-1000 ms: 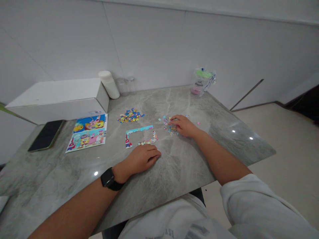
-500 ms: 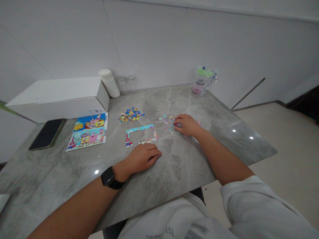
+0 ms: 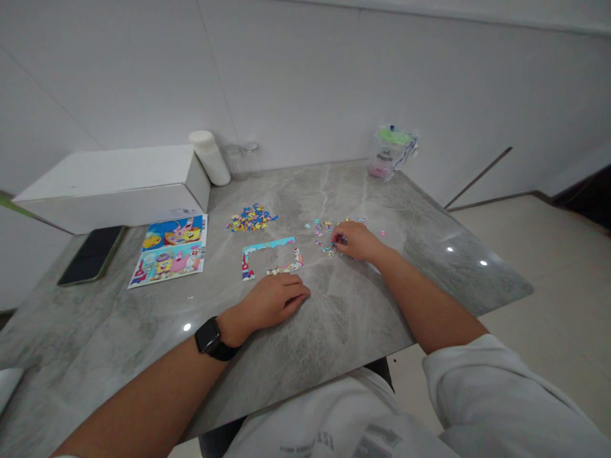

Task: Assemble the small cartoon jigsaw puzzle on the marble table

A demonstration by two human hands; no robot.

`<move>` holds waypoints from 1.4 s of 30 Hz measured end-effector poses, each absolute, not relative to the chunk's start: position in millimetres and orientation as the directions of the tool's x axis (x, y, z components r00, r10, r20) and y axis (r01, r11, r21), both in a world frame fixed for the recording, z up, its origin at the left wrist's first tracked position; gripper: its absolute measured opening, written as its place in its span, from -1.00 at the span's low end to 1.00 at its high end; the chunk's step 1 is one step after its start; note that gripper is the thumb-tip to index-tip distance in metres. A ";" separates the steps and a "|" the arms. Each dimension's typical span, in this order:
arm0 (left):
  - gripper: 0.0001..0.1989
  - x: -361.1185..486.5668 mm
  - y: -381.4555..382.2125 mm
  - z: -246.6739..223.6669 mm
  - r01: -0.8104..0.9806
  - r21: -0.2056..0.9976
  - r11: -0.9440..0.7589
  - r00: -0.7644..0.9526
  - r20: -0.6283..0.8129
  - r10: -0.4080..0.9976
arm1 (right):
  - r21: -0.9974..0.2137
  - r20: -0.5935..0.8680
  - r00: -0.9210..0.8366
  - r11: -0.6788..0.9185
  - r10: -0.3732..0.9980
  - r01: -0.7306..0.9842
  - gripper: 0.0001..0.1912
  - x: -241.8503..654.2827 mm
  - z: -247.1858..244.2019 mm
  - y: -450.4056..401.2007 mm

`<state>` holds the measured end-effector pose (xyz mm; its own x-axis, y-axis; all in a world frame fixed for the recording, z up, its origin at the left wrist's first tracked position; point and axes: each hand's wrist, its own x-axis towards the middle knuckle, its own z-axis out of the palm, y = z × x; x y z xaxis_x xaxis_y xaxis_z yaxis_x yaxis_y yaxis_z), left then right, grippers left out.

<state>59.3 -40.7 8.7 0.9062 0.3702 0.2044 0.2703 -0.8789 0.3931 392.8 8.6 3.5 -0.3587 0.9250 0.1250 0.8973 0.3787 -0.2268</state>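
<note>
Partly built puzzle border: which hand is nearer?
Left: left hand is just in front of the puzzle border; right hand is farther to its right, at loose pieces.

Sole head view: stationed above and behind the left grip and right grip, well back, facing forward and down across the desk.

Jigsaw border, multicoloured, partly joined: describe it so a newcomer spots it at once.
On the grey marbled tabletop, look just beyond the bare left hand. There lies a flat rectangular outline, turquoise along its far edge, gapped along its near one. Its open middle distinguishes it from the blue-and-yellow heap of loose pieces and the glossy printed picture sheet.
</note>
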 end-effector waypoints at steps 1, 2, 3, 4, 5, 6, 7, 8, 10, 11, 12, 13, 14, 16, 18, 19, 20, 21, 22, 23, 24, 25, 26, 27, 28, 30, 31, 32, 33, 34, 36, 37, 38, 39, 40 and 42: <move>-0.76 59.2 -40.7 8.4 0.270 0.393 -0.879 0.905 0.208 0.372 | -0.235 0.120 -0.364 0.383 0.924 0.893 -0.86 393.1 3.5 8.8; -0.76 59.1 -40.6 7.9 0.269 0.395 -0.878 0.903 0.213 0.372 | -0.245 0.118 -0.369 0.387 0.922 0.889 -0.86 393.4 3.6 8.7; -0.76 58.9 -40.6 7.5 0.266 0.398 -0.878 0.902 0.219 0.373 | -0.253 0.117 -0.372 0.390 0.921 0.885 -0.84 393.6 3.8 8.5; -0.75 58.7 -40.7 7.2 0.263 0.401 -0.878 0.901 0.222 0.372 | -0.261 0.116 -0.374 0.392 0.920 0.882 -0.83 393.8 4.0 8.2; -0.75 58.6 -40.7 7.0 0.261 0.403 -0.877 0.901 0.225 0.371 | -0.268 0.114 -0.375 0.392 0.920 0.880 -0.81 394.1 4.1 7.9; -0.75 58.5 -40.8 7.1 0.259 0.405 -0.877 0.901 0.226 0.370 | -0.274 0.109 -0.374 0.390 0.921 0.879 -0.80 394.4 4.2 7.7; -0.75 58.5 -40.9 7.4 0.258 0.406 -0.877 0.902 0.225 0.370 | -0.280 0.104 -0.373 0.387 0.922 0.879 -0.78 394.9 4.2 7.5; -0.75 58.5 -41.1 8.0 0.259 0.406 -0.877 0.902 0.223 0.369 | -0.284 0.098 -0.371 0.383 0.923 0.879 -0.77 395.7 4.2 7.4; -0.74 58.8 -41.4 9.6 0.264 0.401 -0.877 0.903 0.218 0.371 | -0.299 0.094 -0.351 0.363 0.931 0.883 -0.77 398.0 4.4 7.6; -0.74 58.9 -41.6 10.4 0.267 0.399 -0.877 0.903 0.214 0.372 | -0.316 0.097 -0.331 0.345 0.939 0.884 -0.77 399.9 4.7 7.8; -0.74 59.1 -41.7 11.1 0.267 0.397 -0.878 0.904 0.211 0.371 | -0.342 0.102 -0.303 0.319 0.948 0.884 -0.77 402.2 5.3 8.1; -0.74 59.2 -41.7 11.5 0.267 0.397 -0.878 0.906 0.208 0.369 | -0.378 0.111 -0.264 0.287 0.958 0.880 -0.78 405.0 6.0 8.4; -0.75 59.3 -41.6 11.7 0.267 0.397 -0.878 0.907 0.204 0.368 | -0.422 0.119 -0.219 0.249 0.968 0.872 -0.79 408.3 6.9 8.7; -0.75 59.4 -41.4 11.5 0.264 0.401 -0.877 0.910 0.197 0.364 | -0.516 0.128 -0.121 0.170 0.984 0.840 -0.79 416.3 8.9 9.3; -0.75 59.4 -41.1 10.9 0.262 0.406 -0.875 0.911 0.195 0.363 | -0.587 0.122 -0.030 0.096 0.992 0.804 -0.79 425.4 10.8 9.7; -0.74 59.4 -41.1 10.7 0.262 0.408 -0.875 0.911 0.195 0.364 | -0.607 0.115 0.002 0.068 0.993 0.792 -0.78 430.1 11.6 9.8; -0.74 59.4 -41.1 10.6 0.262 0.410 -0.874 0.910 0.197 0.365 | -0.614 0.106 0.024 0.047 0.994 0.788 -0.78 434.7 12.5 9.7; -0.74 59.3 -41.2 10.6 0.263 0.411 -0.873 0.909 0.198 0.367 | -0.608 0.097 0.034 0.032 0.995 0.793 -0.79 439.1 13.4 9.4; -0.74 59.2 -41.3 10.6 0.266 0.411 -0.872 0.908 0.198 0.370 | -0.594 0.085 0.036 0.022 0.996 0.804 -0.80 443.1 14.3 9.0; -0.74 59.1 -41.4 10.6 0.267 0.412 -0.871 0.907 0.197 0.372 | -0.573 0.070 0.031 0.014 0.997 0.819 -0.81 446.5 15.3 8.5; -0.74 59.0 -41.5 10.5 0.268 0.414 -0.870 0.906 0.198 0.374 | -0.549 0.054 0.027 0.007 0.998 0.836 -0.83 449.2 16.2 8.0; -0.74 58.9 -41.6 10.2 0.268 0.416 -0.869 0.905 0.200 0.375 | -0.523 0.040 0.025 0.000 0.999 0.853 -0.85 450.9 16.9 7.6; -0.74 58.7 -41.6 9.7 0.266 0.419 -0.868 0.905 0.202 0.375 | -0.497 0.031 0.025 -0.006 0.999 0.868 -0.86 451.6 17.3 7.4; -0.75 58.5 -41.5 9.1 0.263 0.422 -0.867 0.904 0.206 0.375 | -0.474 0.027 0.026 -0.010 0.999 0.880 -0.86 451.2 17.2 7.4; -0.75 58.3 -41.5 8.4 0.261 0.425 -0.867 0.902 0.212 0.376 | -0.456 0.028 0.027 -0.011 0.999 0.890 -0.87 449.8 16.6 7.7; -0.75 58.0 -41.2 7.3 0.259 0.428 -0.866 0.901 0.217 0.377 | -0.449 0.028 0.024 -0.009 0.999 0.894 -0.86 444.4 13.8 9.2; -0.75 57.8 -41.2 7.0 0.257 0.428 -0.866 0.901 0.218 0.376 | -0.457 0.025 0.021 -0.007 0.999 0.890 -0.84 441.2 11.9 10.2; -0.75 57.7 -41.1 7.0 0.257 0.427 -0.867 0.901 0.219 0.374 | -0.466 0.026 0.020 -0.005 0.999 0.885 -0.83 438.0 9.8 11.3; -0.75 57.7 -41.2 7.2 0.257 0.423 -0.869 0.902 0.217 0.372 | -0.471 0.033 0.024 -0.006 0.999 0.882 -0.80 435.3 8.0 12.4; -0.75 57.8 -41.2 7.6 0.258 0.417 -0.871 0.904 0.214 0.370 | -0.468 0.048 0.034 -0.008 0.998 0.884 -0.77 433.4 6.7 13.3; -0.75 58.1 -41.6 8.8 0.265 0.402 -0.876 0.907 0.203 0.368 | -0.442 0.089 0.052 -0.008 0.995 0.897 -0.72 432.5 6.4 14.1; -0.75 58.2 -41.8 9.3 0.269 0.396 -0.878 0.909 0.197 0.367 | -0.428 0.104 0.050 -0.001 0.993 0.904 -0.71 433.4 7.5 13.9; -0.75 58.4 -42.0 9.9 0.272 0.391 -0.879 0.910 0.192 0.367 | -0.417 0.108 0.034 0.014 0.994 0.909 -0.73 434.7 9.3 13.1; -0.75 58.6 -42.1 10.3 0.273 0.388 -0.880 0.911 0.189 0.366 | -0.412 0.096 0.006 0.035 0.995 0.911 -0.76 436.1 11.7 11.8; -0.75 58.8 -42.2 10.5 0.273 0.386 -0.881 0.911 0.190 0.366 | -0.412 0.073 -0.035 0.062 0.997 0.909 -0.79 437.0 14.4 10.0; -0.75 59.1 -42.1 10.8 0.271 0.386 -0.882 0.911 0.192 0.364 | -0.431 0.010 -0.134 0.125 0.991 0.894 -0.83 436.0 19.5 5.4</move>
